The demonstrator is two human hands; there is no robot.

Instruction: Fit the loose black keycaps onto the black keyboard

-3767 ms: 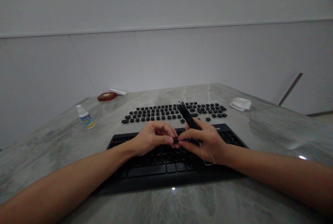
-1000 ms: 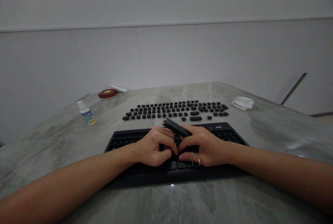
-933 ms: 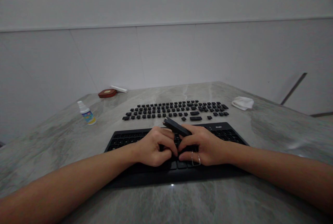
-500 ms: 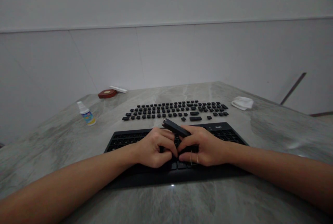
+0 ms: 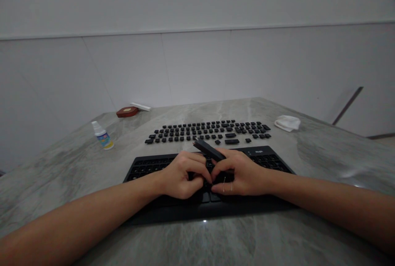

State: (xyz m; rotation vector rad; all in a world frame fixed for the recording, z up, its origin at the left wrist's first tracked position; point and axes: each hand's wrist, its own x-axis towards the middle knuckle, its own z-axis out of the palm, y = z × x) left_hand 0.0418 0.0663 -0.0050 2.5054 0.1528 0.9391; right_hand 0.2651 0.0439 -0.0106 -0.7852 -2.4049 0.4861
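A black keyboard point(image 5: 203, 212) lies flat before me, many of its key spots bare of caps. Over its middle, my left hand point(image 5: 187, 175) is curled, thumb and forefinger drawn together; whatever they pinch is hidden. My right hand point(image 5: 240, 171) grips a black bar-shaped keycap puller point(image 5: 208, 149), its upper end tilted up to the left. Two thin wires show below the right fingers. The thumb and forefinger of that hand point down at the keys, and the fingertips of both hands nearly meet there.
Loose black keycaps point(image 5: 194, 132) are laid out in rows behind the keyboard. A white-capped spray bottle point(image 5: 103, 137) stands at left, with a reddish-brown case point(image 5: 127, 112) and a white flat object point(image 5: 141, 106) further back. At right lies a crumpled white cloth point(image 5: 287, 123).
My right hand and the puller have turned slightly, and its wires have shifted a little left. My left hand stays almost in place.
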